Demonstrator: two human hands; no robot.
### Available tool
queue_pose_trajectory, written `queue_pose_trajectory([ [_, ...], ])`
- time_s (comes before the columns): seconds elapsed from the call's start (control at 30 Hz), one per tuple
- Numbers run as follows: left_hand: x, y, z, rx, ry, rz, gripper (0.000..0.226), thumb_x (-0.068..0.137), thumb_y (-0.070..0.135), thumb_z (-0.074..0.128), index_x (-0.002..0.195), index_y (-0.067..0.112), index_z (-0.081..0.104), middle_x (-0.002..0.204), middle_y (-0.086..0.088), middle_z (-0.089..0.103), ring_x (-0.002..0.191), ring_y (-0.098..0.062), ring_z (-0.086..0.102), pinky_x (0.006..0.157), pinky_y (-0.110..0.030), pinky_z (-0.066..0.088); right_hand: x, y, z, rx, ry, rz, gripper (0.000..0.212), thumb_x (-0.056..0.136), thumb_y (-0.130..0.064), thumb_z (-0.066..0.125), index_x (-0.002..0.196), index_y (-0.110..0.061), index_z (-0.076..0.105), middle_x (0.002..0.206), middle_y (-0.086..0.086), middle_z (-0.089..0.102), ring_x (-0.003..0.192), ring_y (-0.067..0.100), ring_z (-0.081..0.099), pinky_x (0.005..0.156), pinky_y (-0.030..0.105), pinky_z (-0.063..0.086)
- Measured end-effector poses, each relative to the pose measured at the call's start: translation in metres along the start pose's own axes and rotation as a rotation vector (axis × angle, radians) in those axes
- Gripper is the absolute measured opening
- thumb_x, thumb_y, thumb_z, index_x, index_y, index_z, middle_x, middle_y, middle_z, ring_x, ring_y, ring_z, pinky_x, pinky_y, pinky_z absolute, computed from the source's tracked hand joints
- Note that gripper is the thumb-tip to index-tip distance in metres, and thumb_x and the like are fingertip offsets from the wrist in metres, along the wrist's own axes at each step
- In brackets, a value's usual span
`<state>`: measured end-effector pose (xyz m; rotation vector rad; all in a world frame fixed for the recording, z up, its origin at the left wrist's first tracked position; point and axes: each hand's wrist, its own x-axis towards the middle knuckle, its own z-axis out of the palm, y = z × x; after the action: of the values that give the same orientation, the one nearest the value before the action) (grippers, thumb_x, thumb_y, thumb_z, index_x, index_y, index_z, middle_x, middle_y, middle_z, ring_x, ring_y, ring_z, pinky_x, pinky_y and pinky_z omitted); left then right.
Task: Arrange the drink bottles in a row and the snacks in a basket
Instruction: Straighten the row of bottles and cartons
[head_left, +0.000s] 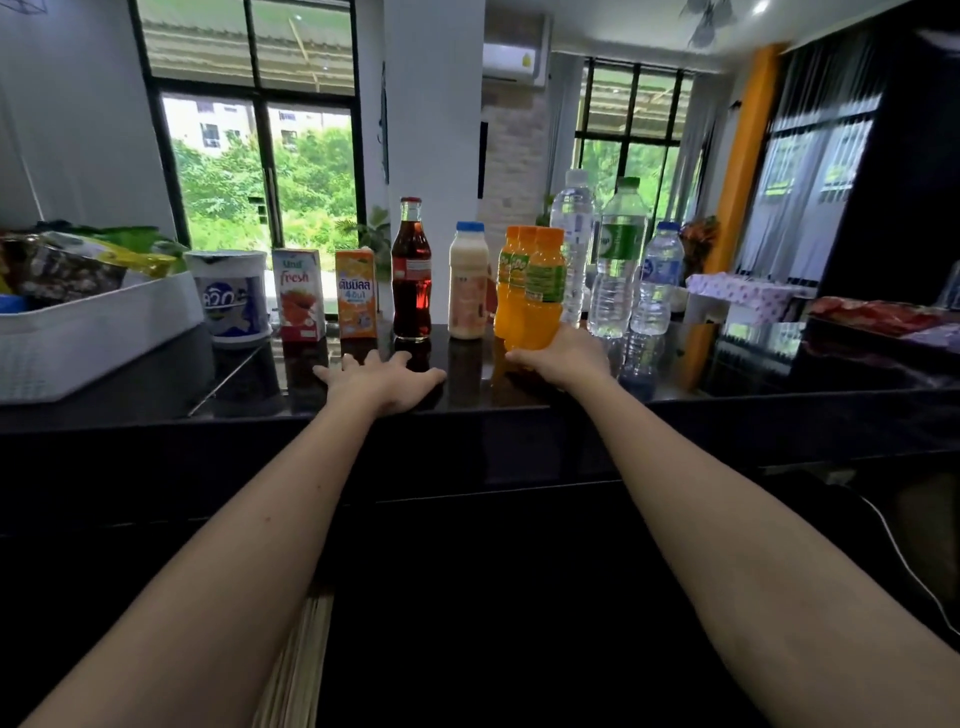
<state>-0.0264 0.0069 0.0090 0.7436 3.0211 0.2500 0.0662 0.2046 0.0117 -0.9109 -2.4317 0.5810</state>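
Black glossy worktop (727, 364) spanning the scene, carrying everything.

White basket (78, 338) at far left, heaped with snack packets (67, 260). Snack half looks mostly done.

Three water bottles bunched at right end:
- tall clear one (571, 228) farthest back
- green-label one (618, 260) just right of it
- small blue-cap one (657, 280) rightmost

Close together and staggered, so not yet a clean line.

Cola glass bottle (411, 270) upright mid-row. Milky bottle with blue cap (468, 280) just right of it, apart, evenly spaced. Both read as placed.

Orange drink cluster next: near orange bottle (543, 291) in front, two other orange bottles (511, 280) overlapping behind and to its left. Cannot tell whether touching.

Noodle cup (231, 299) just right of the basket, outside it. Arguably a snack, so probably still to go in.

Red juice carton (300, 293) and orange carton (356, 293) upright between cup and cola, labels facing near. Short ones left and tall ones right, probably ordered by height.

Right hand (563, 358) wrapped low around the near orange bottle, thumb visible on its left side, remaining fingers hidden behind. Low grip keeps the base steady on the slick top. Likely sliding it into its slot.

Left hand (384, 376) flat on the worktop, fingers spread, holding nothing, just near of the cola. Probably bracing during the reach.

Risk: knocking the bunched neighbours while separating them.
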Motion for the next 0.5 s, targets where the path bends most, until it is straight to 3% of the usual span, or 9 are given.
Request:
queue_pose_trajectory([
  [0.17, 0.001, 0.002, 0.001, -0.016, 0.019, -0.004, 0.077, 0.085, 0.075, 0.024, 0.15, 0.035, 0.019, 0.16, -0.005, 0.014, 0.146, -0.036, 0.01, 0.112, -0.065, -0.002, -0.002, 0.009, -0.004, 0.142, 0.02, 0.015, 0.059, 0.068, -0.052, 0.078, 0.106, -0.013, 0.056, 0.103, 0.002, 0.064, 0.088, 0.021, 0.059, 0.075, 0.035, 0.052],
  [0.23, 0.0, 0.002, 0.001, -0.015, 0.018, -0.008, 0.077, 0.084, 0.076, 0.024, 0.15, 0.036, 0.021, 0.16, -0.005, 0.015, 0.146, -0.036, 0.011, 0.111, -0.065, -0.001, -0.003, 0.012, -0.004, 0.182, 0.037, 0.018, 0.063, 0.071, -0.046, 0.078, 0.116, -0.014, 0.05, 0.103, 0.001, 0.059, 0.087, 0.02, 0.055, 0.071, 0.033, 0.047],
  [0.33, 0.003, 0.003, 0.003, -0.013, 0.027, -0.007, 0.077, 0.084, 0.076, 0.025, 0.149, 0.036, 0.023, 0.159, -0.005, 0.016, 0.145, -0.037, 0.013, 0.111, -0.065, 0.0, -0.003, 0.011, -0.004, 0.168, 0.039, -0.013, 0.073, 0.077, -0.047, 0.071, 0.133, -0.014, 0.038, 0.109, 0.003, 0.058, 0.089, 0.021, 0.054, 0.077, 0.035, 0.05],
  [0.5, 0.002, 0.004, 0.001, -0.027, 0.027, -0.014, 0.077, 0.083, 0.077, 0.026, 0.148, 0.036, 0.025, 0.158, -0.007, 0.019, 0.144, -0.038, 0.015, 0.11, -0.065, 0.001, -0.005, 0.008, -0.004, 0.084, 0.028, -0.051, 0.079, 0.079, -0.051, 0.066, 0.139, -0.014, 0.031, 0.124, 0.006, 0.057, 0.109, 0.029, 0.058, 0.085, 0.04, 0.05],
])
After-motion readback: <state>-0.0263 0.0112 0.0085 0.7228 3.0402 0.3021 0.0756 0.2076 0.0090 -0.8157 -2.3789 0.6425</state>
